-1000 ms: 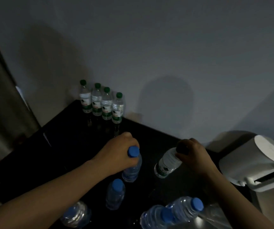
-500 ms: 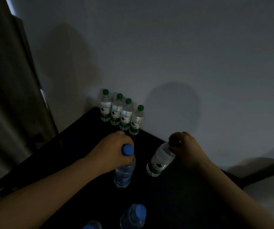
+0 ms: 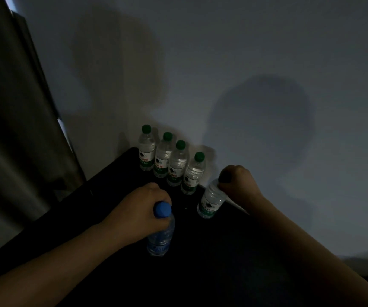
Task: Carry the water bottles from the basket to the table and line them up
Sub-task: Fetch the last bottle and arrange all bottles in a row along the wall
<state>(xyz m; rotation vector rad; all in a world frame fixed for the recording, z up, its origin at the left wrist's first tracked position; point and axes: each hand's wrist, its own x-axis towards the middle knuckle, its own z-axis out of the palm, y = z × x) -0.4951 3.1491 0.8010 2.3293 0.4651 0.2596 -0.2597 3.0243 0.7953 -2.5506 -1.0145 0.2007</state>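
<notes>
Beside the row (image 3: pixel 177 162), right hand (image 3: pixel 239 187) holds bottle (image 3: pixel 212 199) tilted, cap rightward.

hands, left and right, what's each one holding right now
Left hand: closed, grips the blue-capped bottle just below its cap.
Right hand: closed, grips the top of the tilted green-labelled bottle.

Blocked at twelve o'clock by four green-capped bottles (image 3: pixel 177 162) against the wall (image 3: pixel 245 52); free at nine o'clock over bare tabletop (image 3: pixel 112 187).
</notes>
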